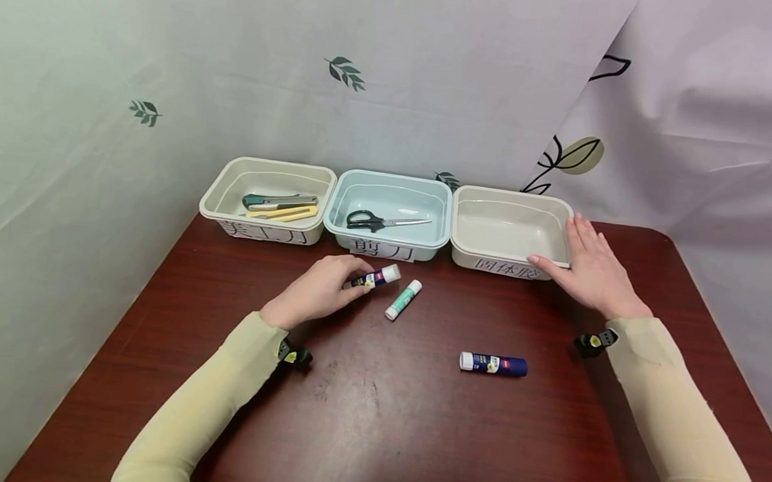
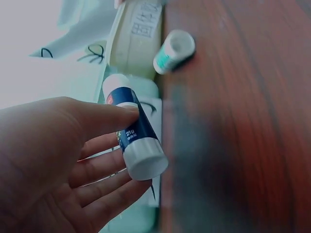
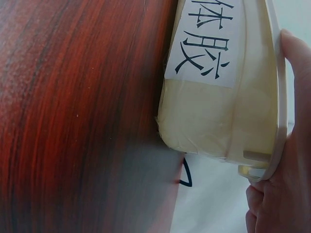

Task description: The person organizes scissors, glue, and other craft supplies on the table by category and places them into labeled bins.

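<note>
A reddish-brown wood-grain table point(image 1: 418, 426) has a faint sheen on its top. Behind the table and along its left spreads a pale grey-white sheet point(image 1: 429, 115) with dark-green leaf sprigs point(image 1: 346, 73); to its right, a creased whitish sheet point(image 1: 719, 203) bears larger black-outlined leaves point(image 1: 580, 156).

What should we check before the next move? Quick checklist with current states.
1. Held stick gripped, off the table: ok, pinched in left hand.
2. Held stick's cap end: cannot tell, both ends show white.
3. Right bin attended: ok, right hand touches its rim.
4. Scissors inside middle bin: ok.
5. Cutters inside left bin: ok.
6. All glue sticks off the table: not ok, green stick and loose blue stick lie on it.
</note>
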`<state>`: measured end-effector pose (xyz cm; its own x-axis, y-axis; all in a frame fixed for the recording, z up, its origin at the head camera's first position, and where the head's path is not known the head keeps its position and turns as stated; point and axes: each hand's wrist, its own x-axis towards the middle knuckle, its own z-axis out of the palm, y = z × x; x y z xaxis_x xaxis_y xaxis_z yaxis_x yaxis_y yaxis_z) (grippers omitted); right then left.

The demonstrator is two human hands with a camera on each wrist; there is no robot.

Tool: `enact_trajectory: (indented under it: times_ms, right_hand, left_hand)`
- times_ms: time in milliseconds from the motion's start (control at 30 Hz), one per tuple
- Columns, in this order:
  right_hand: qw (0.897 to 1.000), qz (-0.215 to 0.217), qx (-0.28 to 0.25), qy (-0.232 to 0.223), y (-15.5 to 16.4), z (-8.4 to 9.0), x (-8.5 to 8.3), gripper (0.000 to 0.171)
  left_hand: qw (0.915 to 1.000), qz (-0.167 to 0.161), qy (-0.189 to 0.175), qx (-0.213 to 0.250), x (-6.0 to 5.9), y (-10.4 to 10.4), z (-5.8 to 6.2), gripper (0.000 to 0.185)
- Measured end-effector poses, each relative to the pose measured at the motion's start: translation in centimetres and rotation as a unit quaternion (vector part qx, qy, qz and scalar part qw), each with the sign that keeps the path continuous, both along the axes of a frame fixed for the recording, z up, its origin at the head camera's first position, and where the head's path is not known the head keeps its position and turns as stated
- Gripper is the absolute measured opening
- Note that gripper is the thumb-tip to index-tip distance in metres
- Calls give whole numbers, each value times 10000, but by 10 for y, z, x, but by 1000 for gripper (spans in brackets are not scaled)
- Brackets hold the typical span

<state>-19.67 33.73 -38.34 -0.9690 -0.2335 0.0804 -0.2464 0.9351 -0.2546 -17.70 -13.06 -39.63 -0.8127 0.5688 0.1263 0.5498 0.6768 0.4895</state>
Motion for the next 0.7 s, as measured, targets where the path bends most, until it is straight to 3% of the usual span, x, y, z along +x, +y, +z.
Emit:
enact_trajectory:
  times_ms: [367, 700]
  right_hand:
    - [10000, -9, 26, -11, 1, 1, -1, 105]
    - [10000, -11, 6, -7, 1, 2, -1, 105]
  left_hand:
    - [9986, -301, -173, 399, -14, 42, 7, 22]
    - [9903, -250, -574, 1239, -18, 75, 12, 28]
